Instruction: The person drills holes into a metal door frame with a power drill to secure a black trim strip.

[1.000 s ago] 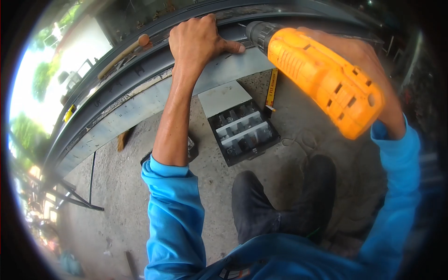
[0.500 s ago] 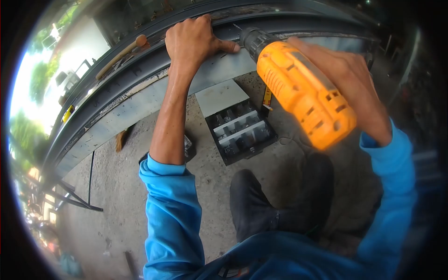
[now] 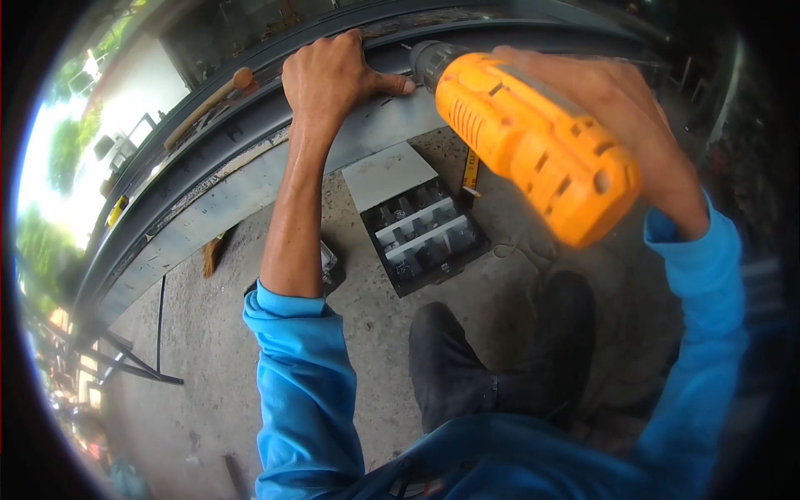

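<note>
An orange power drill (image 3: 533,142) is gripped in my right hand (image 3: 612,117), its handle hidden beneath the body. Its black chuck (image 3: 435,63) points up and left, and the thin bit meets or nearly meets a dark metal profile (image 3: 500,42); contact cannot be made out. My left hand (image 3: 327,79) is closed over the same profile, just left of the chuck. The fingers curl over the far side, and the thumb stretches toward the drill along the near edge.
Below the bench's pale side (image 3: 250,183), an open organizer case (image 3: 425,237) with small parts lies on the concrete floor. A yellow tape or rule (image 3: 471,171) is beside it. A wooden-handled hammer (image 3: 204,108) rests on the bench; a brush (image 3: 212,256) is underneath.
The drill and my right hand have shifted left and slightly up. My left hand appears a little farther left, still on the profile; the whole view has also shifted slightly.
</note>
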Demonstrator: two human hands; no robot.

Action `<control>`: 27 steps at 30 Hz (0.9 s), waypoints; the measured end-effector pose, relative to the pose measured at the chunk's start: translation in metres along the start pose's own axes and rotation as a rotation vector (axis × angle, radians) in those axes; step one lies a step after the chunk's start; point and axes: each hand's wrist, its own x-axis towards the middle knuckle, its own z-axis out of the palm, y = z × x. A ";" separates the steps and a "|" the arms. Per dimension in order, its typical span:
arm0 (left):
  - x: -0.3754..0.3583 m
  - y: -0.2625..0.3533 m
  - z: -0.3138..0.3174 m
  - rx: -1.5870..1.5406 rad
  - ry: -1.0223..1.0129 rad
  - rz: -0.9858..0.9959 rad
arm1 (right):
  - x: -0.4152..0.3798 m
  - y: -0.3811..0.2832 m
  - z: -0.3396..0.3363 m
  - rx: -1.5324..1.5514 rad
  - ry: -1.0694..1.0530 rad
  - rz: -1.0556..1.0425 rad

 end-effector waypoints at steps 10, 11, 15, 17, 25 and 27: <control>0.006 0.007 -0.016 -0.052 -0.122 -0.076 | 0.008 -0.003 0.003 0.062 -0.083 0.167; 0.005 0.007 -0.019 -0.073 -0.214 -0.118 | 0.011 -0.006 0.001 -0.009 -0.160 0.165; 0.000 0.005 -0.010 -0.019 -0.047 -0.033 | 0.015 0.000 -0.003 -0.081 -0.227 0.106; 0.001 0.005 -0.010 -0.030 -0.061 -0.050 | 0.019 -0.003 -0.006 -0.077 -0.242 0.107; 0.004 0.006 -0.017 -0.069 -0.149 -0.070 | -0.006 -0.002 0.014 0.228 0.069 0.182; 0.002 0.005 -0.016 -0.130 -0.129 -0.058 | -0.020 0.011 0.028 0.075 0.112 0.035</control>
